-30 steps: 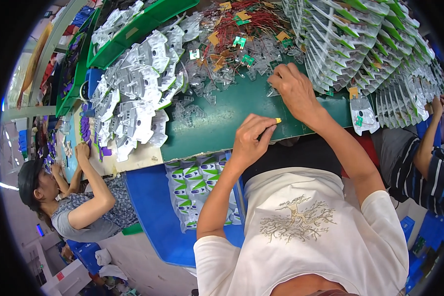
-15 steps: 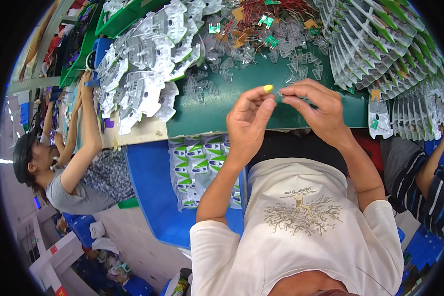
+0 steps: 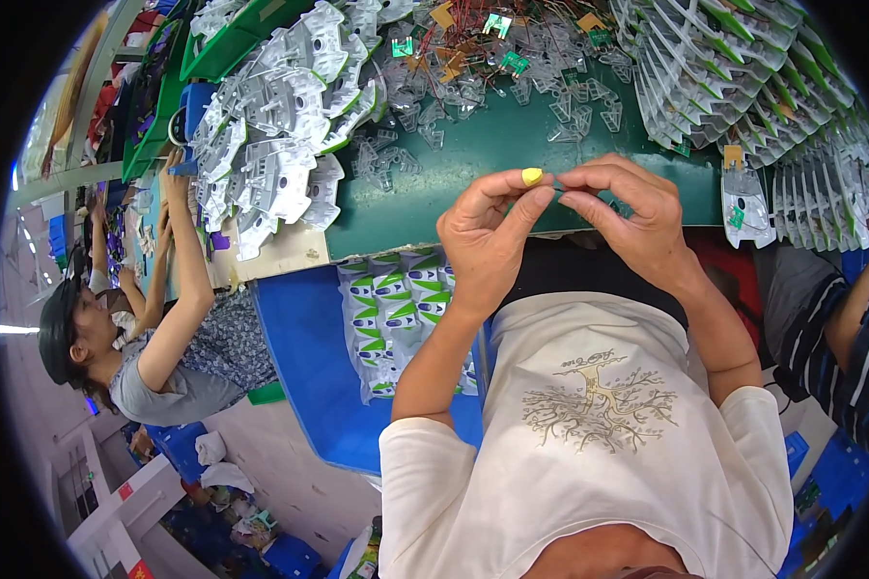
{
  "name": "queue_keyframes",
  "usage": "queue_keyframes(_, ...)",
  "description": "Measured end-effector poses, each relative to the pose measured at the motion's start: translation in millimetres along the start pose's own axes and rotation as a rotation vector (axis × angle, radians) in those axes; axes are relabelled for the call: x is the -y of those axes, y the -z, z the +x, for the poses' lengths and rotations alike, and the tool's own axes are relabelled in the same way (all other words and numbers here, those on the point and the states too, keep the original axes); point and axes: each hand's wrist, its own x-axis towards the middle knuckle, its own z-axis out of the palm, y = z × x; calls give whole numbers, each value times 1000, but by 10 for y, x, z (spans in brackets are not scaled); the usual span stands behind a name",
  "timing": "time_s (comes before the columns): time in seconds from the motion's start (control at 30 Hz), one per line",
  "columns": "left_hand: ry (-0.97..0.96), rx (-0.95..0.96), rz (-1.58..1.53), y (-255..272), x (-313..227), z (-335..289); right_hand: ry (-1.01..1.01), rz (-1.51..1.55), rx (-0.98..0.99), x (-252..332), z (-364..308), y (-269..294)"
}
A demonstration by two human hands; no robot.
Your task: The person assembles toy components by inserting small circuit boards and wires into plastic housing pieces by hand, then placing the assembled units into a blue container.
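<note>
My left hand (image 3: 488, 236) and my right hand (image 3: 642, 217) meet fingertip to fingertip over the near edge of the green worktop (image 3: 434, 193). Both pinch thumb against index finger around something tiny and thin that I cannot make out. A yellow finger cover (image 3: 532, 177) sits on my left index fingertip. Beyond my hands lie loose clear plastic clips (image 3: 579, 106). Farther back are small green circuit boards (image 3: 514, 64), orange tabs (image 3: 451, 66) and red wires (image 3: 463, 17).
White and green plastic casings are piled at left (image 3: 285, 179) and stacked in rows at right (image 3: 686, 68). One casing (image 3: 743, 207) lies near the right edge. Below the worktop, a blue bin (image 3: 309, 386) holds bagged parts (image 3: 391, 309). A co-worker (image 3: 179, 352) works at left, another (image 3: 840, 328) at right.
My fingertips have come slightly closer together, still pinching. The view has shifted a little, so the worktop parts sit higher in the picture. The co-worker at left has shifted slightly.
</note>
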Motion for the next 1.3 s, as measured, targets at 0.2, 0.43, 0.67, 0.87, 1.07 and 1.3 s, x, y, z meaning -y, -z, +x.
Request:
queue_keyframes(0.2, -186, -38, 341, 46, 57, 3, -127, 117, 18, 35, 35, -67)
queue_keyframes(0.43, -86, -66, 323, 23, 104, -86, -172, 62, 10, 44, -23, -123)
queue_keyframes(0.67, -41, 42, 375, 183, 52, -144, -213, 203, 199, -111, -5, -96)
queue_keyframes(0.87, 782, 172, -471, 481, 1, 58, -346, 438, 325, -222, 120, -177)
queue_keyframes(1.07, 343, 128, 210, 670, -507, 978, -520, 533, 186, -175, 195, -73)
queue_keyframes(1.3, -860, -339, 1591, 1702, -1243, 3062, -619, 554, 159, -194, -54, 40)
